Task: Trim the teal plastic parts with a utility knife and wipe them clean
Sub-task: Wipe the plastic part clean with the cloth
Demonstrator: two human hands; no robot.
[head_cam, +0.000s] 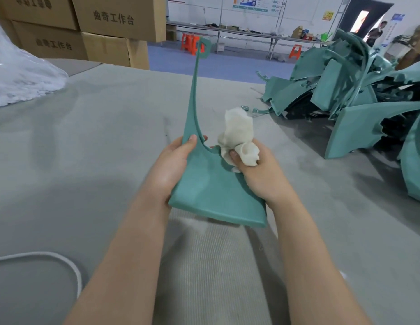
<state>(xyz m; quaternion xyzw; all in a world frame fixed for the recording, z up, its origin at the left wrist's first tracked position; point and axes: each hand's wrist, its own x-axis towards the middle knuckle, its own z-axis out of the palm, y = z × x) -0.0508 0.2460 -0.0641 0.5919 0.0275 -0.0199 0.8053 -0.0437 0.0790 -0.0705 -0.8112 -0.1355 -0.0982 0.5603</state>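
The left hand (174, 165) grips the teal plastic part (209, 191) along its left edge. Its thumb lies flat on the face turned toward the camera, and one fingertip shows just past the part's thin neck, so the plastic is pinched between thumb in front and fingers behind. The other left fingers are hidden by the part. The right hand (258, 177) is curled round a bunched white cloth (238, 137), the thumb pressing the wad against the part's curved inner edge, just beside the left thumb. Most of the cloth bulges up above the right fingers. The part is held off the grey felt-covered table (99, 141). Its broad, flat end sits below both thumbs, between the two wrists, and its narrow strip rises from between the hands, far above the fingertips, ending in a small rectangular loop. To the right of the right hand, well apart from it, a heap of teal parts (340, 90) lies on the table. A white cord (63, 260) curves beside the left forearm, crumpled clear plastic wrap (21, 76) lies far to the left, and printed cardboard boxes (106, 22) are stacked beyond the table. Orange stools (191, 43) stand on the blue floor behind the strip.
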